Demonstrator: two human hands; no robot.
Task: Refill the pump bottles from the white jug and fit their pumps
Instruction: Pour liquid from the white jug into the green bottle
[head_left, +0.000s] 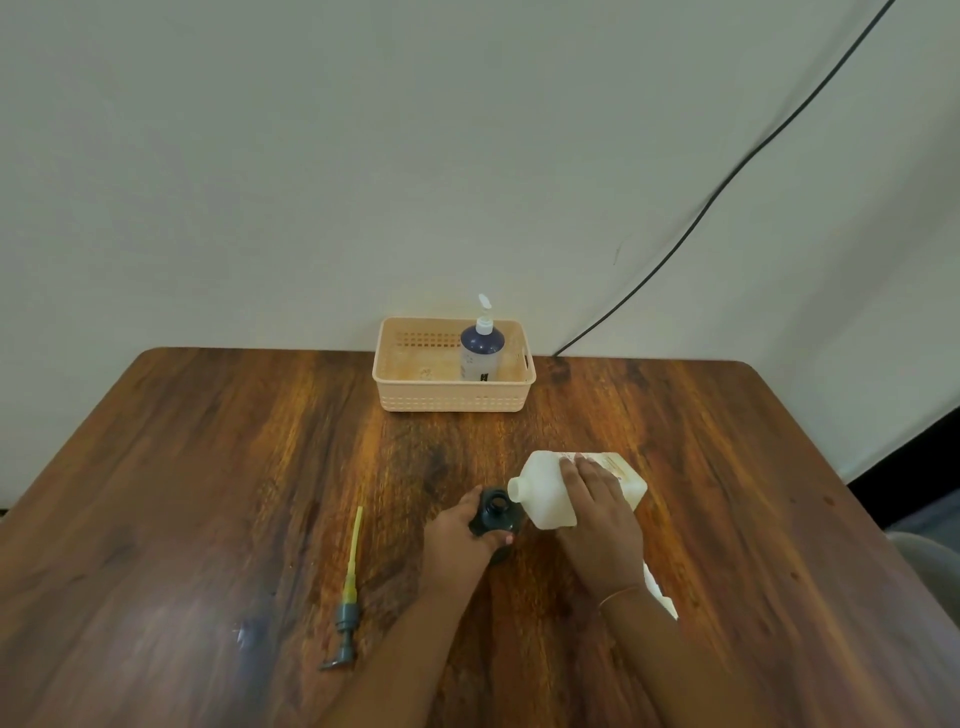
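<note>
My right hand (597, 514) grips the white jug (545, 493), tipped on its side with its open mouth right beside the mouth of a dark pump bottle (496, 512). My left hand (457, 540) is wrapped around that dark bottle, which stands upright on the table with no pump in it. A grey pump with a yellowish tube (347, 597) lies flat on the wood to the left. A second bottle, dark blue with a white pump fitted (482, 351), stands in the peach basket (452, 400) at the back.
The wooden table (208, 467) ends at a pale wall behind the basket. A black cable (727, 182) runs down the wall to the table's back edge. A white object (660, 592) lies partly hidden under my right forearm.
</note>
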